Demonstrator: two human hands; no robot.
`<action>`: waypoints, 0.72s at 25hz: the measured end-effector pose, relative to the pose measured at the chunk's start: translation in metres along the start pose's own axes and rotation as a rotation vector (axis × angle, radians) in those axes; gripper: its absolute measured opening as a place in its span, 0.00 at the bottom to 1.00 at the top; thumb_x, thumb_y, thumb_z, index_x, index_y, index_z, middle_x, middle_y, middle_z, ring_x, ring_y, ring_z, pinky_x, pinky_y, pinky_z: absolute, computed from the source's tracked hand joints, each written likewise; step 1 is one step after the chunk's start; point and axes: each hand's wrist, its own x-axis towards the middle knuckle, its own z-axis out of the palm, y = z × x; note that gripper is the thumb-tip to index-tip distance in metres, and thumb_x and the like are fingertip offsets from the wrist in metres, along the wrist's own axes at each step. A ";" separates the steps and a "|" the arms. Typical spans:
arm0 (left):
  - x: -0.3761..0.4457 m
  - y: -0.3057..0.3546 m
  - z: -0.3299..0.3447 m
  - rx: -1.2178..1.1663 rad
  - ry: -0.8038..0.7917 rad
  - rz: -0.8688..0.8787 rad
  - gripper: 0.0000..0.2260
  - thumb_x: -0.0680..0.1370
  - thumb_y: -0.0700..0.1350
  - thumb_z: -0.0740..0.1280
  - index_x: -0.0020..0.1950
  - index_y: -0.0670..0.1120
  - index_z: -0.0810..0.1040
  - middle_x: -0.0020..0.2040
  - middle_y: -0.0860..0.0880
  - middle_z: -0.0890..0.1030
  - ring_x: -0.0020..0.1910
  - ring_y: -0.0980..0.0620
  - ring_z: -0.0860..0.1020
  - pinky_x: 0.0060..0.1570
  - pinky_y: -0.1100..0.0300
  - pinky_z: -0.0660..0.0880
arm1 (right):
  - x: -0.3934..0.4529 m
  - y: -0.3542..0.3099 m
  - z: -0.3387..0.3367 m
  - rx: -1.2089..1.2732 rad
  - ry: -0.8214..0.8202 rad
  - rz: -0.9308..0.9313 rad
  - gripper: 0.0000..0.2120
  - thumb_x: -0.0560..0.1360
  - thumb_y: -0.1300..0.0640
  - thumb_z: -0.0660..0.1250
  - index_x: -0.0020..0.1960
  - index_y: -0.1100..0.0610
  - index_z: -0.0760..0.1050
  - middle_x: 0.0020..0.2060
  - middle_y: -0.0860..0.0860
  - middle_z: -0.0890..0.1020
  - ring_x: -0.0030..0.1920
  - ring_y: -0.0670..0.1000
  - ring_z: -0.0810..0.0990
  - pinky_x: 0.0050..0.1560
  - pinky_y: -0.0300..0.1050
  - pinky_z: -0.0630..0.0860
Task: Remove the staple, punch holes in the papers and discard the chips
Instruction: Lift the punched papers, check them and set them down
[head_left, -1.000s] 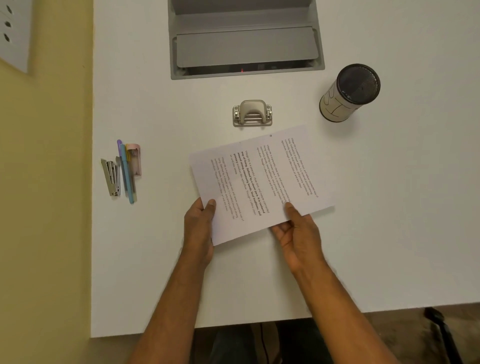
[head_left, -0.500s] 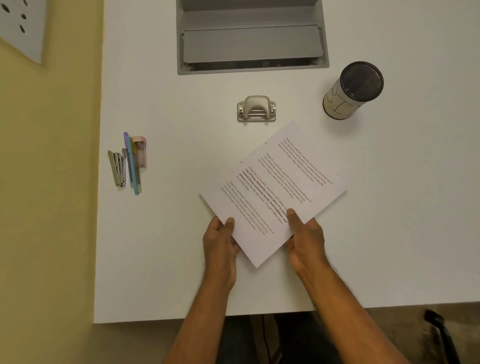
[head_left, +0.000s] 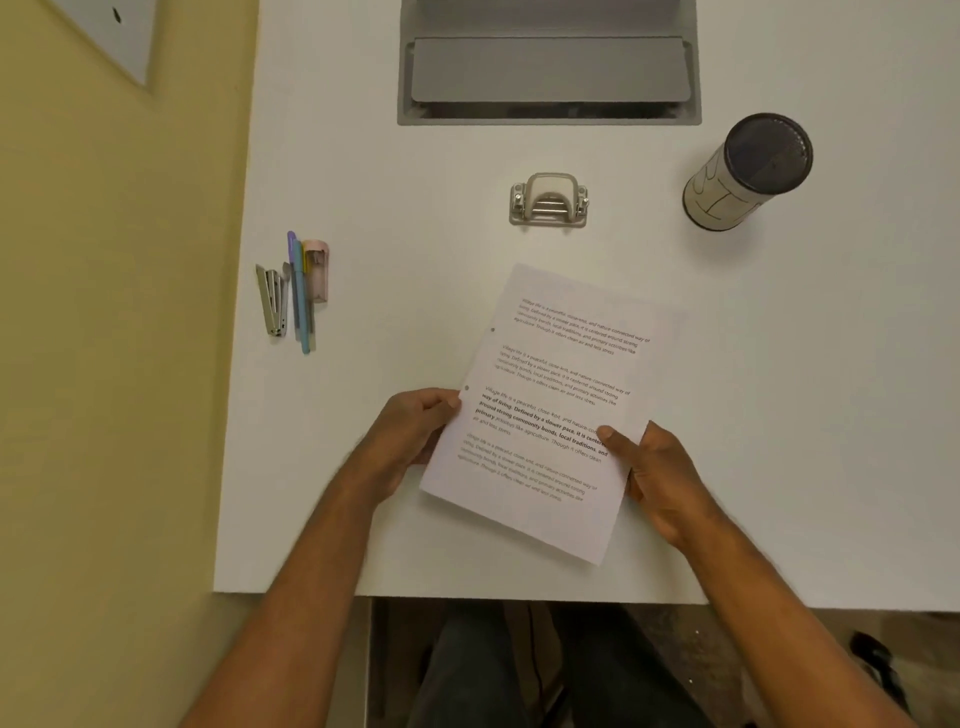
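Note:
A printed stack of papers (head_left: 550, 405) lies tilted near the desk's front edge, with two punched holes along its left edge. My left hand (head_left: 415, 431) grips that left edge, and my right hand (head_left: 649, 467) grips the right edge with the thumb on top. A small metal hole punch (head_left: 549, 200) stands farther back at the centre, apart from the papers. A metal staple remover (head_left: 271, 301) lies at the left beside the pens (head_left: 298, 291).
A cylindrical container with a dark top (head_left: 748, 171) stands at the back right. A grey cable hatch (head_left: 548, 73) is set into the white desk (head_left: 779, 415) at the back. A pink small item (head_left: 317, 270) lies by the pens. The desk's left edge meets a yellow wall.
Both hands have turned the papers clockwise from landscape to nearly upright and drawn them closer to the front edge. The punched edge now faces left.

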 end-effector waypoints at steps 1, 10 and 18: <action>0.000 -0.002 0.002 -0.002 0.025 0.001 0.11 0.85 0.48 0.65 0.58 0.48 0.86 0.52 0.46 0.89 0.47 0.48 0.87 0.40 0.58 0.83 | 0.000 0.001 0.000 -0.053 -0.013 -0.004 0.13 0.82 0.58 0.71 0.66 0.51 0.83 0.58 0.52 0.89 0.57 0.54 0.89 0.49 0.46 0.87; -0.008 -0.032 0.016 -0.111 0.318 0.076 0.09 0.83 0.43 0.67 0.48 0.46 0.87 0.47 0.46 0.89 0.46 0.45 0.87 0.48 0.51 0.84 | 0.000 -0.004 0.021 -0.294 -0.039 -0.107 0.13 0.83 0.58 0.70 0.66 0.49 0.82 0.58 0.47 0.89 0.56 0.51 0.89 0.56 0.51 0.84; -0.020 -0.022 -0.017 -0.134 0.368 0.109 0.08 0.83 0.43 0.67 0.51 0.45 0.87 0.47 0.47 0.89 0.44 0.50 0.87 0.43 0.58 0.84 | 0.001 -0.009 0.055 -0.378 0.050 -0.232 0.10 0.83 0.57 0.71 0.61 0.47 0.83 0.52 0.43 0.90 0.51 0.48 0.90 0.54 0.51 0.85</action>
